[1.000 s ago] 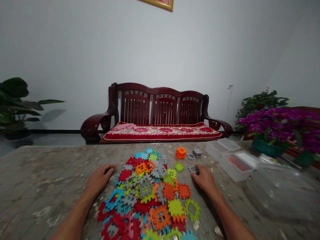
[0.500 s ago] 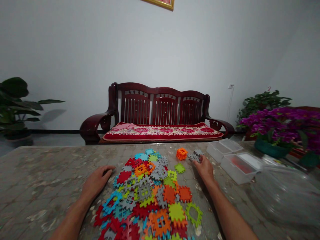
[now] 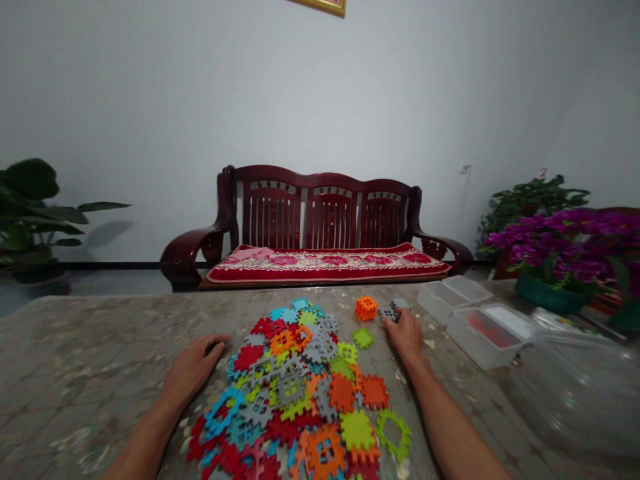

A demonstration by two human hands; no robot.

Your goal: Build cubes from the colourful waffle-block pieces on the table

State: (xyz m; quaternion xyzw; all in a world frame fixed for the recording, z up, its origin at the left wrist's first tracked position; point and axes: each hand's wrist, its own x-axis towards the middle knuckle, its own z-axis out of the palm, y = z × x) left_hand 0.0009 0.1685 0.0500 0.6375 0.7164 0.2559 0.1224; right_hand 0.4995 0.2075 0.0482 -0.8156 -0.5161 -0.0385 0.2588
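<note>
A heap of interlocking plastic tiles (image 3: 293,387) in red, grey, blue, green and orange lies on the table between my arms. My left hand (image 3: 197,360) rests on the tabletop left of the heap, thumb apart from the fingers, holding nothing. Beyond the heap's right side, my right hand (image 3: 407,333) has its fingers closed on grey tiles (image 3: 388,313), partly covering them. Just left of those sits a neat stack of orange tiles (image 3: 367,308). A single green tile (image 3: 363,338) lies between the heap and my right hand.
Clear plastic boxes (image 3: 480,340) stand right of my right hand, one with something red inside. Nearer on the right is a large transparent container (image 3: 575,387). Purple flowers in a green pot (image 3: 550,297) stand behind. A wooden bench (image 3: 320,213) is beyond the table.
The view has shifted slightly. My right hand stays at the grey tiles, its fingers drawn a little closer together. My left hand has not visibly moved.
</note>
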